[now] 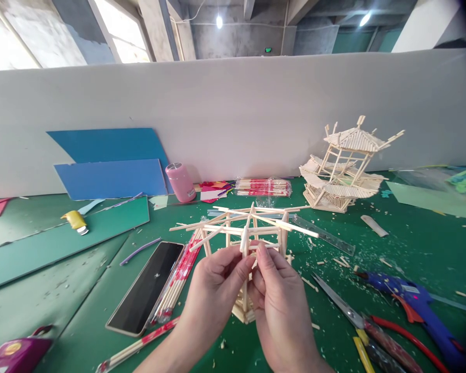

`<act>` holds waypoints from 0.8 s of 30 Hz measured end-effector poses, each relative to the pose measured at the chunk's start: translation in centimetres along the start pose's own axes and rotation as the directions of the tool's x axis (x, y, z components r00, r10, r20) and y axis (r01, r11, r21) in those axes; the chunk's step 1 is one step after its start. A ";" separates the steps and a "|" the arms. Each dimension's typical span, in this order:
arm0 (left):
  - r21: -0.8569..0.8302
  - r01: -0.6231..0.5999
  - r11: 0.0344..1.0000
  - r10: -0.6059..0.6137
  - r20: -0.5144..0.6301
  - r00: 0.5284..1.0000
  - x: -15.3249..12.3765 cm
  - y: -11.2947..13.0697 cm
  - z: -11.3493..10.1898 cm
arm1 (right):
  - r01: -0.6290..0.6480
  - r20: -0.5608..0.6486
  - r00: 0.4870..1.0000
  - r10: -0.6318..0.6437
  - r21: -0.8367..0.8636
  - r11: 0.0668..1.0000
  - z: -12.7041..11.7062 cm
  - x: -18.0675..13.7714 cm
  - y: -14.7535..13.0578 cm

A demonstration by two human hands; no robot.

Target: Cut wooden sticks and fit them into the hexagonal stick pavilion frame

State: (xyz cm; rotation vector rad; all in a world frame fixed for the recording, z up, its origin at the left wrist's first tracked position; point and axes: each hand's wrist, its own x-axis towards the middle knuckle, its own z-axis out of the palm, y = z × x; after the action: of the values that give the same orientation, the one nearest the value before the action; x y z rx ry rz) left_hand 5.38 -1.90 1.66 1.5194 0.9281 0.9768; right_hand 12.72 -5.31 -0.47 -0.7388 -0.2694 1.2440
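A pavilion-shaped frame of thin wooden sticks stands on the green table in front of me, with long sticks spreading outward from its top. My left hand is closed, thumb and fingers pinching at the near upright post just under the roof. My right hand is closed at the same post from the other side, its fingertips almost meeting those of the left. Near the right fingertips a short stick runs sideways. The fingers hide the exact spot they press, and much of the lower frame lies behind both hands.
A finished-looking stick pavilion stands back right. On the right lie scissors, a blue glue gun and stick scraps. To the left are a phone, packed sticks and a yellow cutter. A pink bottle stands behind.
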 end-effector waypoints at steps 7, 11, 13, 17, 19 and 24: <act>0.013 0.014 1.000 -0.015 0.025 1.000 0.1 0.0 -0.2 | 0.012 0.005 1.000 -0.011 -0.048 0.999 -0.3 0.1 0.3; -0.020 0.019 1.000 -0.018 0.018 1.000 -0.1 0.0 -0.1 | 0.016 -0.011 1.000 -0.016 -0.041 0.999 -0.4 0.0 0.3; -0.023 0.017 1.000 -0.017 0.014 1.000 -0.1 0.0 -0.1 | 0.025 0.009 1.000 -0.024 -0.031 0.999 -0.3 0.0 0.2; -0.003 0.025 1.000 -0.025 0.023 0.999 0.0 -0.1 0.0 | 0.029 0.031 0.999 -0.028 -0.027 0.999 -0.3 0.1 0.1; 0.013 0.026 1.000 -0.026 0.032 0.999 0.1 -0.2 0.0 | 0.020 0.015 1.000 -0.020 -0.034 0.999 -0.3 0.1 0.0; 0.054 0.016 0.998 -0.018 0.022 1.000 0.1 -0.2 0.0 | 0.008 -0.032 0.999 -0.009 -0.039 0.999 -0.3 0.0 -0.1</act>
State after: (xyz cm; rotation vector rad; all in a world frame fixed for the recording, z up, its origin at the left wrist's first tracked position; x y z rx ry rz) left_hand 5.39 -1.80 1.51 1.5620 0.9561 0.9270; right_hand 12.97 -5.43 -0.62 -0.7903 -0.2710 1.2209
